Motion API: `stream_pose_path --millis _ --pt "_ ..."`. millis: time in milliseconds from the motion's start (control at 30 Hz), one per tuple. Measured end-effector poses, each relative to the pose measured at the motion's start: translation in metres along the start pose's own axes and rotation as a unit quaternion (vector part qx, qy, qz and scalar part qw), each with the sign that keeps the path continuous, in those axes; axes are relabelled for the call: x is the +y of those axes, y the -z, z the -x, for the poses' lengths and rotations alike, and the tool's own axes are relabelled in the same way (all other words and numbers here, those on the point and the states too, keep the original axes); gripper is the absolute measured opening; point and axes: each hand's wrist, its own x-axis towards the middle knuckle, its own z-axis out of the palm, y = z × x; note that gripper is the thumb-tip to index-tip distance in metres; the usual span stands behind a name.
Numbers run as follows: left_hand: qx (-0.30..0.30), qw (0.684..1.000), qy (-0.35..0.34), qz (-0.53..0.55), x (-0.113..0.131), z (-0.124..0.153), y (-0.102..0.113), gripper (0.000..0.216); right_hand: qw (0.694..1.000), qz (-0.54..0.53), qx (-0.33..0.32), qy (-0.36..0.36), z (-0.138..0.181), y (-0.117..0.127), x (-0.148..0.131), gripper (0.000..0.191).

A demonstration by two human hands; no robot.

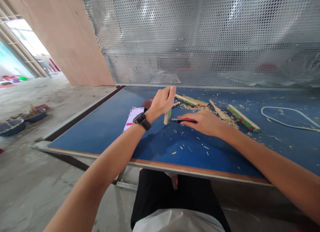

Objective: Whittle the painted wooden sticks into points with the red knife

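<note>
My left hand [162, 102], with a black watch on the wrist, is closed around a short pale wooden stick [167, 118] that stands upright on the blue table [105, 125]. My right hand [203, 122] lies low beside it, fingers closed on a red and black knife-like tool [181, 120] whose tip points at the foot of the stick. Wood shavings [225, 118] lie scattered round both hands.
A phone [132, 120] lies just left of my left wrist. Painted wooden strips [243, 118] and more sticks [191, 100] lie behind the hands. A white cord loop [287, 117] is at right. A perforated metal screen [200, 39] backs the table. Bowls [15, 123] sit on the floor at left.
</note>
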Motion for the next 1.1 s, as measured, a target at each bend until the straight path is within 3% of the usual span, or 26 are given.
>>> stream_pose_path --millis 267,900,1100 --pt "0.021 0.999 0.037 -0.016 -0.012 -0.002 -0.007 0.056 1.000 -0.018 0.019 0.004 -0.002 -0.003 -0.006 0.036" --pt "0.009 0.999 0.024 -0.033 -0.012 -0.004 -0.010 0.048 0.997 -0.074 0.002 -0.013 -0.011 -0.009 -0.008 0.034" --pt "-0.014 0.998 0.044 -0.050 -0.003 -0.005 -0.007 0.047 0.997 -0.062 -0.055 0.003 -0.013 -0.014 -0.013 0.036"
